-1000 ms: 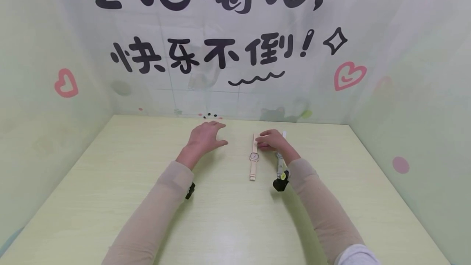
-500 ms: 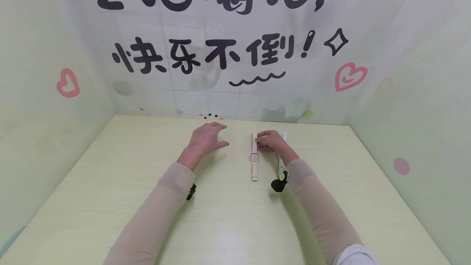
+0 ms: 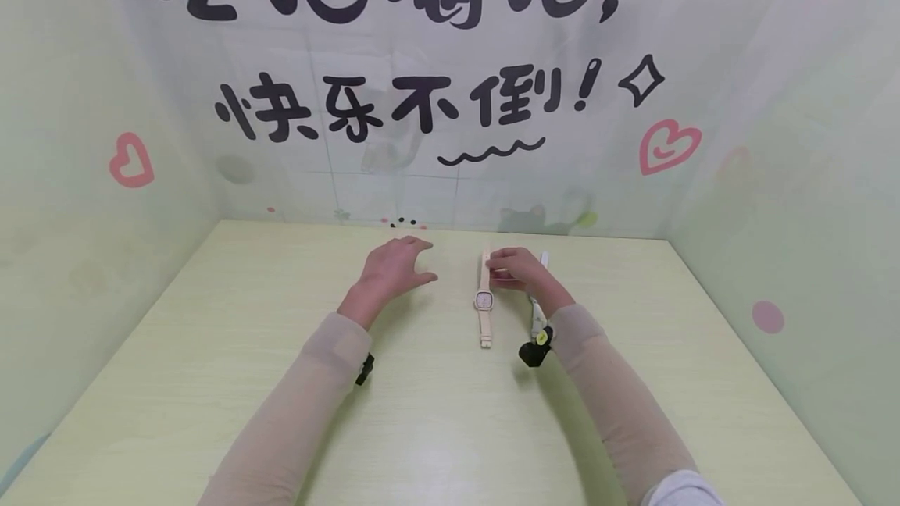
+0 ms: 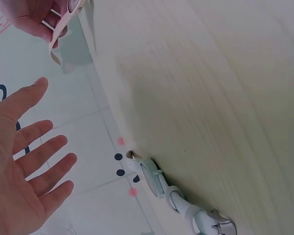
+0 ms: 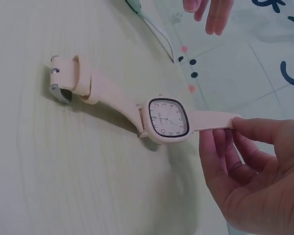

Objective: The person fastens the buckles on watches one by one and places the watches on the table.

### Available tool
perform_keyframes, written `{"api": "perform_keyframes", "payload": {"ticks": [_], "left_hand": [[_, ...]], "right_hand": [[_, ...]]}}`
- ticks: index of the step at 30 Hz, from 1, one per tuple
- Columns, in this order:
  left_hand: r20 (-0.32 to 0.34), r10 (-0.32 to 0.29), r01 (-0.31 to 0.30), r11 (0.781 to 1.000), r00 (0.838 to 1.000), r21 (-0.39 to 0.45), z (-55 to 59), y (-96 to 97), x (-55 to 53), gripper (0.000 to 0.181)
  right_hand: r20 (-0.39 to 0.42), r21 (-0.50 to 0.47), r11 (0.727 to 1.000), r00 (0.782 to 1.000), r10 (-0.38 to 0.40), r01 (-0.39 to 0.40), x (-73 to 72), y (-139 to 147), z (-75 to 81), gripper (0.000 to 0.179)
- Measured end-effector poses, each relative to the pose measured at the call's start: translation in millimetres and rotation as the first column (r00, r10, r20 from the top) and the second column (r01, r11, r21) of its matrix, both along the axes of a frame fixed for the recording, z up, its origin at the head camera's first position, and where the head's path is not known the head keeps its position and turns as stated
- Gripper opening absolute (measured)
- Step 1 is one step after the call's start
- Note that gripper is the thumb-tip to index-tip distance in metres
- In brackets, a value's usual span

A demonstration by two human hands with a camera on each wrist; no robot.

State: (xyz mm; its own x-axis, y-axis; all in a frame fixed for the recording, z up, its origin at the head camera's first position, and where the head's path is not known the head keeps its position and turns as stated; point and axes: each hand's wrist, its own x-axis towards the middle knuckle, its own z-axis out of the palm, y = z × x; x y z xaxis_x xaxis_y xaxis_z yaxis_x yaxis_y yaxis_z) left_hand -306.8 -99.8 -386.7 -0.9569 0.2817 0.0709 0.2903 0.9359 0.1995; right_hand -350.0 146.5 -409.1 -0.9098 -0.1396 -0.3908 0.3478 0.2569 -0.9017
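Note:
In the head view, a pale pink wristwatch [image 3: 483,301] with a square dial lies lengthwise. My right hand [image 3: 516,268] pinches the far end of its strap between thumb and fingers. The right wrist view shows that strap end [image 5: 215,120] lifted off the table, while the buckle end [image 5: 68,78] lies toward the near side. My left hand [image 3: 392,265] hovers to the left with fingers spread and holds nothing. Below it, in the left wrist view, rests a mint green wristwatch [image 4: 154,178], hidden in the head view.
A whitish-grey watch [image 3: 537,317] lies partly under my right wrist. The pale wooden table [image 3: 422,420] meets a printed wall [image 3: 394,178] at the back and walls at both sides. Black wrist cameras [image 3: 536,348] hang under my sleeves.
My right fingers have closed on the pink watch's strap end and raised it slightly. The watch has shifted a little. My left hand has stayed nearly still.

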Motion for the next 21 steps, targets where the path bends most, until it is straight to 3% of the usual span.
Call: {"api": "perform_keyframes", "payload": {"ticks": [10,21], "left_hand": [[0.024,0.005,-0.005,1.000,1.000,0.029,1.0,3.7,4.7,0.065],[0.067,-0.090,0.078,0.984,0.994,0.161,18.7,18.2,19.6,0.058]], "right_hand": [[-0.024,-0.062,0.996,0.998,0.056,-0.058,8.9,-5,18.4,0.031],[-0.074,-0.157,0.985,0.995,0.061,-0.072,17.0,-12,44.9,0.035]]}}
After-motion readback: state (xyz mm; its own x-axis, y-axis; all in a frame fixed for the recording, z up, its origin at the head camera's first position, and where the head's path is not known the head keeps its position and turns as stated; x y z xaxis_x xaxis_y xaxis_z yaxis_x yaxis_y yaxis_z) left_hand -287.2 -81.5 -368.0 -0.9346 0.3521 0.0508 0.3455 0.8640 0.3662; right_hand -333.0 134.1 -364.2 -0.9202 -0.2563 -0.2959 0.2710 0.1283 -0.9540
